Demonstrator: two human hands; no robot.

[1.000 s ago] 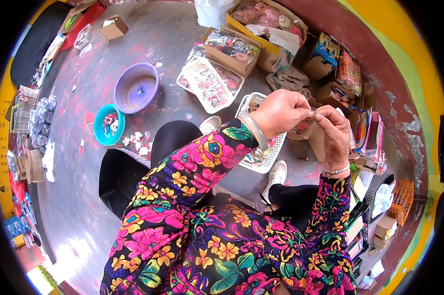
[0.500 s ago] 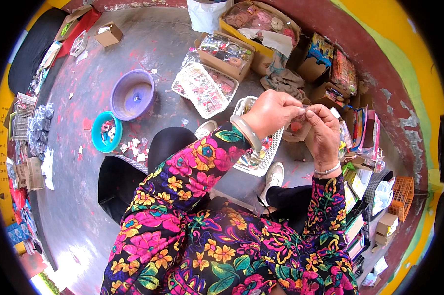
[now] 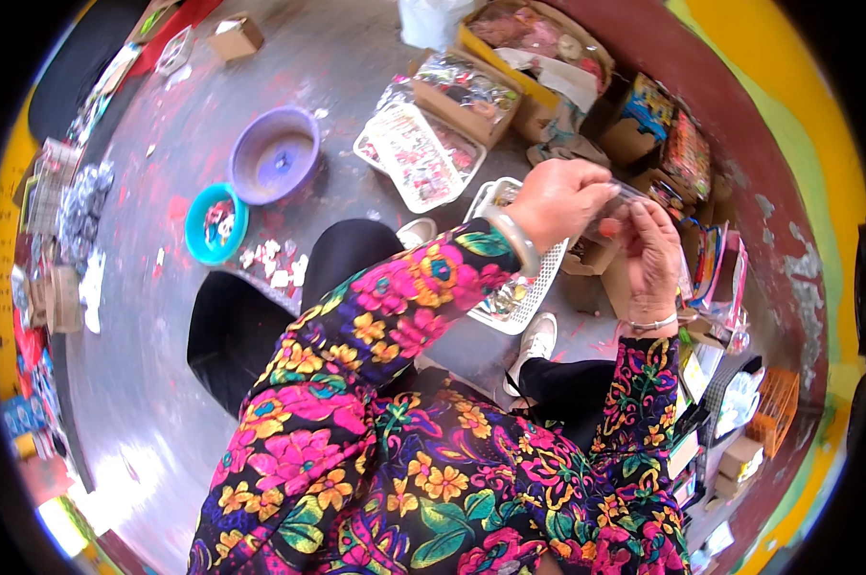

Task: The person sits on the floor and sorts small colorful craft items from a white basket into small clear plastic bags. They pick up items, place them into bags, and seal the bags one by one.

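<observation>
Both of my hands hold a small clear plastic bag (image 3: 613, 213), with a reddish spot showing in or behind its film. My left hand (image 3: 562, 203), a pale bangle at its wrist, pinches the bag's left side with fingers closed. My right hand (image 3: 651, 251), wearing a thin bangle, grips the other side between thumb and fingers. Below my left hand stands a white plastic basket (image 3: 540, 292) of small packaged items, partly covered by my forearm.
A purple basin (image 3: 278, 153) and a teal basin (image 3: 216, 225) stand on the floor at left, with white scraps nearby. Ahead are white baskets (image 3: 416, 158) and a cardboard box (image 3: 467, 91) of packets. Boxes and an orange crate (image 3: 774, 398) line the right wall.
My hands have moved slightly apart, and more of the clear bag shows between them. The whole view has shifted and tilted a little.
</observation>
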